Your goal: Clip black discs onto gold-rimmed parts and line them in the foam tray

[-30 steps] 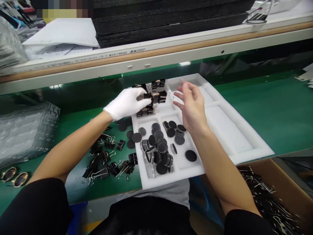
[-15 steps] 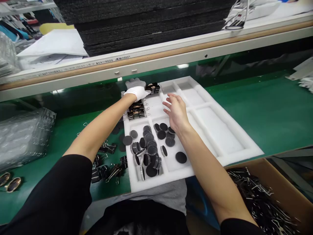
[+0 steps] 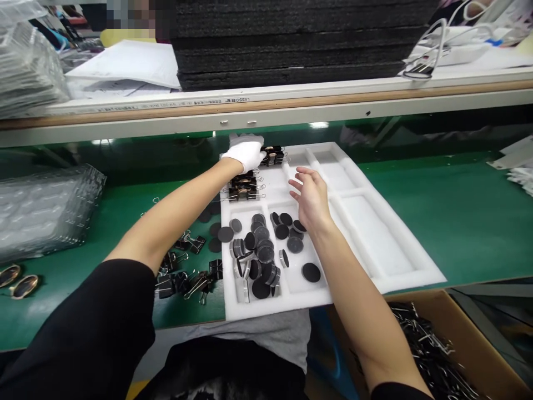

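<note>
My left hand [image 3: 246, 153], in a white glove, is over the far left corner of a white foam tray [image 3: 291, 303], among black binder clips [image 3: 244, 188] clamped in a row. Its fingers are mostly hidden from me. More binder clips [image 3: 272, 155] sit just right of the glove. My right hand [image 3: 311, 194] is bare and holds nothing, its fingers apart above the middle of the tray. Below it, many round black discs [image 3: 265, 254] with clear or pale edges lie loosely in the tray's near left compartments.
Loose binder clips [image 3: 200, 284] and dark discs lie on the green tabletop [image 3: 416, 166] left of the tray. Clear plastic trays [image 3: 50, 214] and round gold-rimmed pieces [image 3: 25, 286] are farther left. A cardboard box [image 3: 470, 328] of clips stands below right. A shelf edge [image 3: 291, 103] runs behind.
The view has shifted, so the tray and clips appear slightly farther right. My left hand stays at the clip row and my right hand remains spread above the tray.
</note>
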Motion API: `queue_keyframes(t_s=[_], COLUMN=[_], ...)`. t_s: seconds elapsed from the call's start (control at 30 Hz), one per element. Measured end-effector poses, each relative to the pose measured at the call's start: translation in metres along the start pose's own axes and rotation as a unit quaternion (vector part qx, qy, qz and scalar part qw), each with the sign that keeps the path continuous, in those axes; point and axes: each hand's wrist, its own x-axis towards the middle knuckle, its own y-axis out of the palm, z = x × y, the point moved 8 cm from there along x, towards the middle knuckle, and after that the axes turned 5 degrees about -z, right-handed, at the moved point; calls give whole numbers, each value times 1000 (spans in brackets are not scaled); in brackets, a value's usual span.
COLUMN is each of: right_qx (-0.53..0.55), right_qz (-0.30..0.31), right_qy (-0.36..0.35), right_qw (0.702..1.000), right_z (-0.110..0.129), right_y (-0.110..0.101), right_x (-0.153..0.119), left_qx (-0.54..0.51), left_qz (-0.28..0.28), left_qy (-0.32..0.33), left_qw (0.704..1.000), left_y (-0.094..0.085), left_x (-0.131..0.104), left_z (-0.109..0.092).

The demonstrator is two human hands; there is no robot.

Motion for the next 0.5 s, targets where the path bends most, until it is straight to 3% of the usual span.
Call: queue_keyframes(t_s=[0.1, 0.2, 0.27, 0.33, 0.4, 0.5], right_qx=[-161, -378, -498, -576, -602, -602], right_qz=[96, 238, 274, 298, 308, 315], right_qy=[-116, -231, -260, -251, -240, -179], right_qw=[975, 864, 780, 718, 697, 712], right_z=[18, 19, 7, -9, -19, -37], right_y=[5, 18, 18, 16, 15, 7], right_x=[-6, -30, -43, -48, -47, -29], left_qx=[-23, -4, 1, 13, 43, 96], left_qz=[-32, -25, 19, 81, 144, 192], left_qy=[44, 57, 51, 20, -39, -146], left_qw=[998, 998, 999, 996, 988, 966], left_y=[-32, -62, -74, -78, -78, -80], left_x=[-45, -102, -142, -182, -224, -290], left_z=[19, 55, 89, 132, 181, 247])
